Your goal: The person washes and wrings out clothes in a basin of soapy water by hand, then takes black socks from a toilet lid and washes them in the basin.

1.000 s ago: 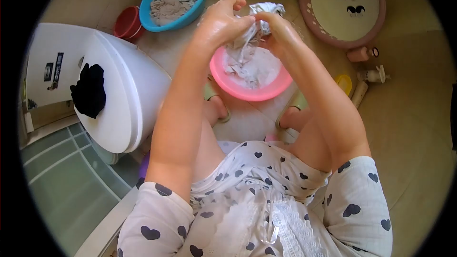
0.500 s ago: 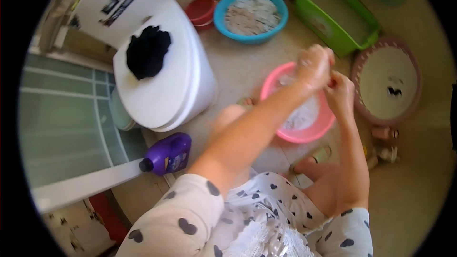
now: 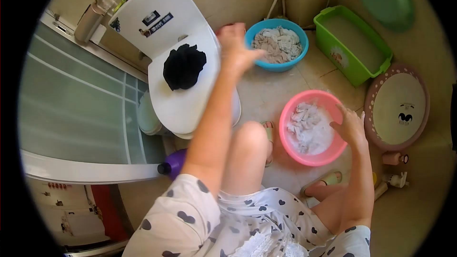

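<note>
My left hand (image 3: 236, 52) is slightly blurred, fingers apart and thumb stretched out, between the white toilet and the blue basin (image 3: 303, 53). It covers most of a red container there; whether it touches it I cannot tell. Beige and whitish wet cloth (image 3: 278, 44) lies in the blue basin. My right hand (image 3: 351, 126) hovers at the right rim of the pink basin (image 3: 285, 145), fingers spread and holding nothing. Inside the pink basin, crumpled white cloth (image 3: 305, 123) sits in cloudy, sudsy water.
A black cloth (image 3: 184, 66) rests on the closed toilet lid (image 3: 173, 109). Behind stands a green tub (image 3: 340, 59) of murky water. A pinkish basin (image 3: 423, 100) leans at the right wall, below a green basin (image 3: 388, 0). A purple bottle (image 3: 177, 163) stands left of my knee.
My hands have parted from above the pink basin. The left swung away toward the toilet and blue basin; the right opened over the rim. The view has also shifted.
</note>
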`<action>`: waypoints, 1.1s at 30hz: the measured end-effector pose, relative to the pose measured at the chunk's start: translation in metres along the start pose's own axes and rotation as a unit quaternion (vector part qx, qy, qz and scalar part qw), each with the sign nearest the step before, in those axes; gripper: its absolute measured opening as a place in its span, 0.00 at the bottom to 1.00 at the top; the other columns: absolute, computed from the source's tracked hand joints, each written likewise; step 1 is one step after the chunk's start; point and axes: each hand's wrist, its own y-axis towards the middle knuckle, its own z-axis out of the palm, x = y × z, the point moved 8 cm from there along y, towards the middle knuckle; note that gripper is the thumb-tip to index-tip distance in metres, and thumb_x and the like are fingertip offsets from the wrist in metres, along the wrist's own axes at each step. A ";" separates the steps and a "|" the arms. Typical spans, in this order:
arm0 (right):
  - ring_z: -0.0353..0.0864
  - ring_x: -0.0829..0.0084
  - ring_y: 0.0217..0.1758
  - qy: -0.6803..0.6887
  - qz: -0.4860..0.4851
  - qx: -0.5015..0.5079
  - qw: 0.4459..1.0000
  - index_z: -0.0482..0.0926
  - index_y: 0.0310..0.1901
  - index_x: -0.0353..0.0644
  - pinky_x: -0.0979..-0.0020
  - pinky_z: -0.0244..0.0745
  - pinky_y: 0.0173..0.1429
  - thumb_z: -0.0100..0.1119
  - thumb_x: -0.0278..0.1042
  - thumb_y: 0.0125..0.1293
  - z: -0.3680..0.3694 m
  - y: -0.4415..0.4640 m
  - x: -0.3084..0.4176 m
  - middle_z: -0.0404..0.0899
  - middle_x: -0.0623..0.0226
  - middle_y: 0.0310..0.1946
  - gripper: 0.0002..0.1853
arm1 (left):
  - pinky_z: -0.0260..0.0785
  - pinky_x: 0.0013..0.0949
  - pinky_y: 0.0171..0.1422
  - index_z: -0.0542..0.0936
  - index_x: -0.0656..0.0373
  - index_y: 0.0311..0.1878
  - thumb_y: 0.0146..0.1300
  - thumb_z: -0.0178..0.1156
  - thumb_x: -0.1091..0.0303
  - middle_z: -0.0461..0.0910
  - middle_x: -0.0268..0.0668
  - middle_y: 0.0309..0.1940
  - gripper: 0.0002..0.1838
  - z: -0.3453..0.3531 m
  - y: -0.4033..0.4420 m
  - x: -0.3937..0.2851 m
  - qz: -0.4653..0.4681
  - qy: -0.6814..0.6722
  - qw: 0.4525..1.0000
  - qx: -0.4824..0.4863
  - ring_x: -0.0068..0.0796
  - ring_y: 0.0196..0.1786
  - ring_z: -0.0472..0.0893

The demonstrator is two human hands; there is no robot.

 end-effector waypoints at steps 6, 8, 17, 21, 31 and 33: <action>0.71 0.56 0.60 0.028 0.014 -0.013 0.999 0.70 0.60 0.47 0.41 0.45 0.71 0.66 0.40 0.54 -0.021 -0.007 0.001 0.76 0.57 0.54 0.30 | 0.52 0.46 0.72 0.60 0.45 0.70 0.28 0.78 0.48 0.48 0.50 0.70 0.59 -0.085 -0.004 0.168 -0.262 0.176 0.945 0.082 0.51 0.71 0.48; 0.71 0.56 0.60 0.034 0.008 -0.032 0.999 0.71 0.60 0.47 0.41 0.45 0.71 0.66 0.40 0.54 -0.020 -0.005 0.000 0.76 0.58 0.54 0.30 | 0.50 0.47 0.73 0.57 0.39 0.71 0.24 0.79 0.49 0.41 0.51 0.72 0.63 -0.079 -0.002 0.202 -0.295 0.194 0.919 0.174 0.52 0.72 0.48; 0.71 0.57 0.60 0.036 -0.016 -0.058 0.998 0.71 0.59 0.46 0.41 0.47 0.71 0.66 0.37 0.54 -0.017 -0.004 0.001 0.75 0.58 0.55 0.29 | 0.71 0.36 0.50 0.77 0.52 0.50 0.38 0.69 0.65 0.76 0.40 0.47 0.29 -0.058 0.009 0.264 -0.232 0.050 0.924 0.299 0.39 0.51 0.75; 0.72 0.57 0.59 0.050 -0.026 -0.092 0.994 0.72 0.58 0.46 0.41 0.49 0.70 0.66 0.36 0.54 -0.024 -0.003 0.000 0.75 0.58 0.54 0.27 | 0.73 0.33 0.46 0.82 0.56 0.38 0.39 0.66 0.65 0.81 0.40 0.28 0.18 -0.094 0.010 0.282 -0.166 0.073 0.970 0.163 0.36 0.37 0.81; 0.73 0.57 0.58 0.071 -0.035 -0.114 0.990 0.73 0.56 0.44 0.41 0.52 0.68 0.66 0.34 0.53 -0.033 -0.011 0.003 0.76 0.59 0.53 0.26 | 0.70 0.30 0.43 0.78 0.60 0.34 0.44 0.62 0.67 0.78 0.37 0.26 0.13 -0.272 0.043 0.143 -0.018 0.053 0.997 -0.057 0.28 0.32 0.78; 0.74 0.57 0.57 0.078 -0.038 -0.113 0.990 0.74 0.55 0.44 0.41 0.52 0.69 0.66 0.34 0.53 -0.033 -0.010 0.004 0.76 0.59 0.53 0.26 | 0.69 0.29 0.41 0.78 0.62 0.35 0.45 0.61 0.67 0.78 0.37 0.26 0.13 -0.284 0.049 0.099 0.009 0.056 0.998 -0.036 0.28 0.32 0.77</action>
